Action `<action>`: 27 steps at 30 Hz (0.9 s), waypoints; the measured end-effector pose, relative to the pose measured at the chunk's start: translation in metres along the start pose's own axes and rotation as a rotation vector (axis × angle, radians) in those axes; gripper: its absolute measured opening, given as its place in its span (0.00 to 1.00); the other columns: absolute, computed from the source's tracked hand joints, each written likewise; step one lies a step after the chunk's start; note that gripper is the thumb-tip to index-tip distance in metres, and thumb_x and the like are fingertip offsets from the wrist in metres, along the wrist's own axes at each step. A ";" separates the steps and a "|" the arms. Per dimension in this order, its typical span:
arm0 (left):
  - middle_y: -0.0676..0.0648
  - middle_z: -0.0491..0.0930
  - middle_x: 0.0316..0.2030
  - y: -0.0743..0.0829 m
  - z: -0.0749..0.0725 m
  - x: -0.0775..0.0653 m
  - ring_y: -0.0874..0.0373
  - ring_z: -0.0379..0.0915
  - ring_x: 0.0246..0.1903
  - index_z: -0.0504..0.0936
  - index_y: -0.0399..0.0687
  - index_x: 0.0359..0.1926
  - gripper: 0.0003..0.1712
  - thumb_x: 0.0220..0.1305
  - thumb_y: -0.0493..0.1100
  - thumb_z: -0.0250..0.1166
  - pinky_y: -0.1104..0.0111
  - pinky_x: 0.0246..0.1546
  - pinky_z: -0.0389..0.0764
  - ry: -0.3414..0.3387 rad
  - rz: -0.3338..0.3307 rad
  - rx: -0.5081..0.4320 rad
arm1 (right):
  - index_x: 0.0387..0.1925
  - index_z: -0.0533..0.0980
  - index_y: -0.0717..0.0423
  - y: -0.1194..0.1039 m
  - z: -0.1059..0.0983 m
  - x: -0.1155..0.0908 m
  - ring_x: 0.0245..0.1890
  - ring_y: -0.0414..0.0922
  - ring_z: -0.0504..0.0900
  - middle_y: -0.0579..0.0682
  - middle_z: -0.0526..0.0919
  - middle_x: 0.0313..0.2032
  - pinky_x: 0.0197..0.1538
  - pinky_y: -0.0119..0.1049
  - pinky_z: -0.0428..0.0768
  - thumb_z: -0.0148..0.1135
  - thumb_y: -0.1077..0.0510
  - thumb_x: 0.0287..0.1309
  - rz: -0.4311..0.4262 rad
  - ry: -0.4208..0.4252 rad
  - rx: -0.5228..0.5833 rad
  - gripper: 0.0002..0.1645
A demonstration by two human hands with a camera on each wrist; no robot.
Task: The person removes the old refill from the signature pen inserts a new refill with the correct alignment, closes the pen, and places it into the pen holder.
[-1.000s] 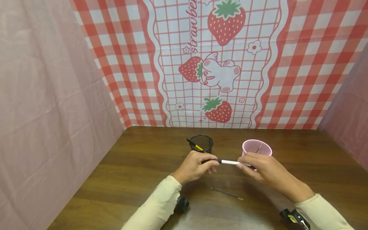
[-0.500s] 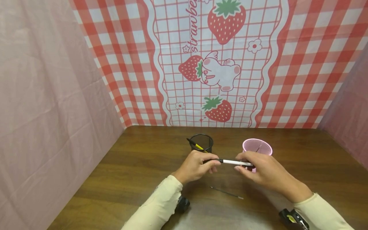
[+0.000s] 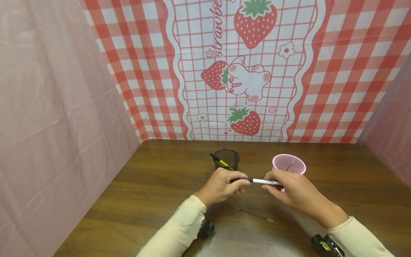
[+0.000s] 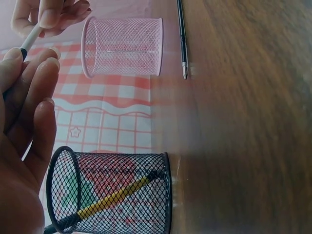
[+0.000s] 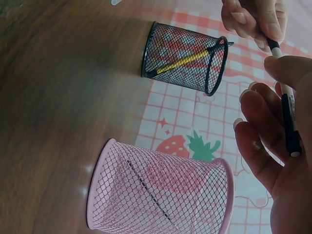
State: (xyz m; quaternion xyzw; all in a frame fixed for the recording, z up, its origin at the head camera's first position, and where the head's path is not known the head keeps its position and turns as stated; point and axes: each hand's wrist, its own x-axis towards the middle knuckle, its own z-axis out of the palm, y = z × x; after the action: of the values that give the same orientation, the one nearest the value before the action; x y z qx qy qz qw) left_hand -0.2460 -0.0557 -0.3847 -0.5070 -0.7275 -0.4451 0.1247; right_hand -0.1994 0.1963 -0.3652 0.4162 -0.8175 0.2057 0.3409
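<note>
Between my hands, above the table, a pen [image 3: 261, 181] with a white barrel and black ends lies nearly level. My left hand [image 3: 219, 186] pinches its black end between thumb and fingers. The right hand [image 3: 293, 188] holds the white barrel with thumb and fingers. In the right wrist view, the pen's black clip [image 5: 287, 109] lies along that palm. A thin dark pen refill [image 3: 255, 214] rests on the table, below and in front of the hands.
Behind the left hand stands a black mesh cup [image 3: 234, 167] with a yellow-and-black pen [image 4: 114, 197] leaning in it. A pink mesh cup [image 3: 284, 160], partly hidden by the right hand, contains a thin dark stick [image 5: 148, 187]. A strawberry-print cloth [image 3: 205, 103] hangs behind the table.
My right fingers have shifted on the pen, so more of the white barrel and its dark end shows. The hands are slightly closer together. The refill and cups stay put.
</note>
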 end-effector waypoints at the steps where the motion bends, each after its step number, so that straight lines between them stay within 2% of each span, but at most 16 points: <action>1: 0.50 0.85 0.22 0.000 0.001 0.000 0.76 0.76 0.22 0.86 0.39 0.39 0.05 0.68 0.37 0.66 0.79 0.24 0.80 -0.001 -0.001 -0.005 | 0.35 0.78 0.46 0.000 0.000 0.000 0.26 0.28 0.73 0.30 0.77 0.30 0.29 0.23 0.73 0.53 0.37 0.72 -0.007 0.007 0.000 0.21; 6: 0.50 0.85 0.22 0.001 0.002 0.002 0.75 0.77 0.22 0.86 0.38 0.39 0.05 0.68 0.36 0.66 0.79 0.25 0.80 0.001 -0.006 -0.019 | 0.34 0.79 0.47 0.001 -0.001 0.000 0.26 0.28 0.73 0.32 0.78 0.29 0.28 0.24 0.73 0.55 0.40 0.72 -0.034 0.024 0.012 0.19; 15: 0.50 0.85 0.22 0.003 0.001 0.000 0.72 0.78 0.22 0.86 0.38 0.39 0.05 0.68 0.36 0.66 0.80 0.25 0.79 0.006 0.010 0.011 | 0.37 0.80 0.47 -0.001 0.001 -0.001 0.27 0.27 0.71 0.32 0.78 0.30 0.29 0.23 0.73 0.54 0.43 0.73 -0.047 -0.017 0.036 0.16; 19: 0.50 0.85 0.23 0.003 0.000 -0.001 0.72 0.78 0.22 0.86 0.39 0.40 0.05 0.68 0.37 0.66 0.80 0.25 0.80 0.004 0.007 0.004 | 0.38 0.80 0.47 0.000 0.001 -0.002 0.27 0.28 0.72 0.32 0.78 0.31 0.30 0.24 0.73 0.65 0.52 0.66 -0.034 -0.048 0.043 0.05; 20: 0.50 0.85 0.23 0.003 -0.001 -0.001 0.73 0.78 0.22 0.86 0.39 0.40 0.05 0.67 0.37 0.67 0.79 0.25 0.80 0.004 0.006 0.005 | 0.39 0.80 0.47 0.000 0.001 -0.003 0.27 0.28 0.72 0.32 0.78 0.31 0.30 0.24 0.73 0.68 0.55 0.63 -0.029 -0.056 0.042 0.04; 23: 0.50 0.85 0.23 0.003 -0.001 -0.001 0.72 0.79 0.22 0.87 0.39 0.40 0.05 0.67 0.37 0.67 0.79 0.25 0.80 0.006 -0.001 -0.011 | 0.39 0.80 0.47 0.001 0.000 -0.003 0.27 0.29 0.72 0.32 0.77 0.31 0.31 0.24 0.73 0.72 0.61 0.55 -0.009 -0.083 0.038 0.12; 27: 0.50 0.85 0.23 0.002 -0.002 0.000 0.72 0.78 0.22 0.87 0.38 0.39 0.06 0.67 0.37 0.67 0.78 0.25 0.80 0.006 0.002 -0.015 | 0.39 0.80 0.46 0.001 -0.002 -0.003 0.28 0.29 0.72 0.33 0.78 0.31 0.32 0.24 0.73 0.72 0.63 0.54 0.006 -0.109 0.039 0.13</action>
State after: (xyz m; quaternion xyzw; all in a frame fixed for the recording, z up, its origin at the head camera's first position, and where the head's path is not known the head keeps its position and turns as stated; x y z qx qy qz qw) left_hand -0.2448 -0.0566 -0.3825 -0.5072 -0.7233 -0.4519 0.1237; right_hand -0.1979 0.1995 -0.3666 0.4307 -0.8320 0.1997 0.2870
